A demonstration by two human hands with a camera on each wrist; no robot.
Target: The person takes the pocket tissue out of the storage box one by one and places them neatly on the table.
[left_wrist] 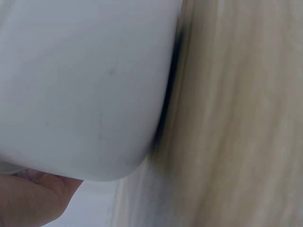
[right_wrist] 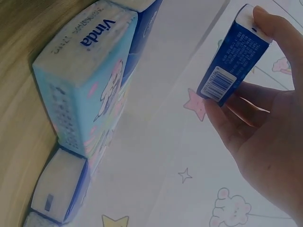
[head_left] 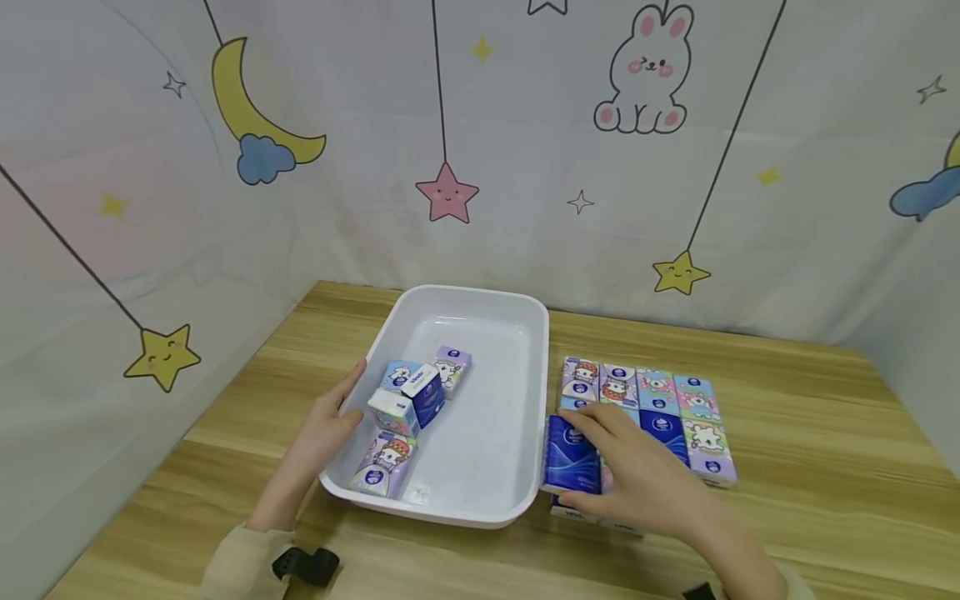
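My right hand [head_left: 645, 471] pinches a dark blue tissue pack [head_left: 567, 458] between thumb and fingers, raised above other packs beside the tray's right rim. In the right wrist view the held blue pack [right_wrist: 239, 59] shows a barcode on its narrow side. My left hand [head_left: 322, 429] grips the left rim of a white plastic tray [head_left: 491, 417], its thumb over the edge. Inside the tray, at its left side, lie several small tissue packs: a purple one [head_left: 386, 462], a tilted blue one [head_left: 427, 396] and light blue ones among them.
Right of the tray, rows of tissue packs [head_left: 697, 400] lie close together on the wooden table [head_left: 810, 433]. Part of those rows is hidden under my right hand. A white curtain [head_left: 517, 242] with cartoon prints stands behind the table.
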